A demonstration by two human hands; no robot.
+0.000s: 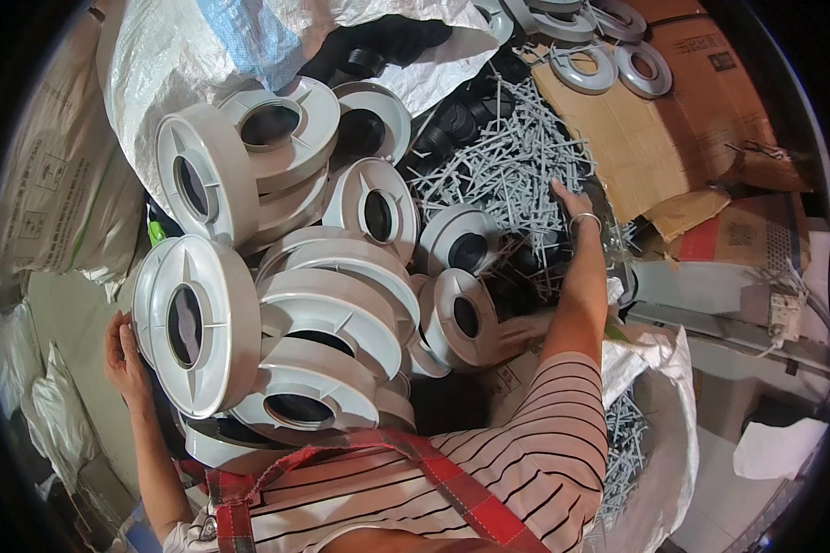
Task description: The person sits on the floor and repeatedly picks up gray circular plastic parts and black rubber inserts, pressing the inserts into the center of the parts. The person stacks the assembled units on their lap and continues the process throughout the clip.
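At the left, my left hand (127, 361) is beside the outer edge of a large light-grey plastic ring (229, 332). Its fingers are loosely bent and hold nothing that I can see; whether they touch the ring is unclear. My right arm stretches forward to a heap of thin grey plastic sticks (498, 161). Over the heap's right edge lies my right hand (576, 203), a bracelet at its wrist, its visible fingers extended with nothing plainly gripped. Between my hands, several flanged rings, such as a tilted one (375, 210), are piled up.
A white woven sack (171, 55) with black parts (364, 63) lies behind the rings. More grey rings (644, 70) rest on cardboard (692, 120) at the far right. An open white sack (678, 405) with grey sticks stands beside my right side. Plastic-wrapped bags (65, 166) line the left.
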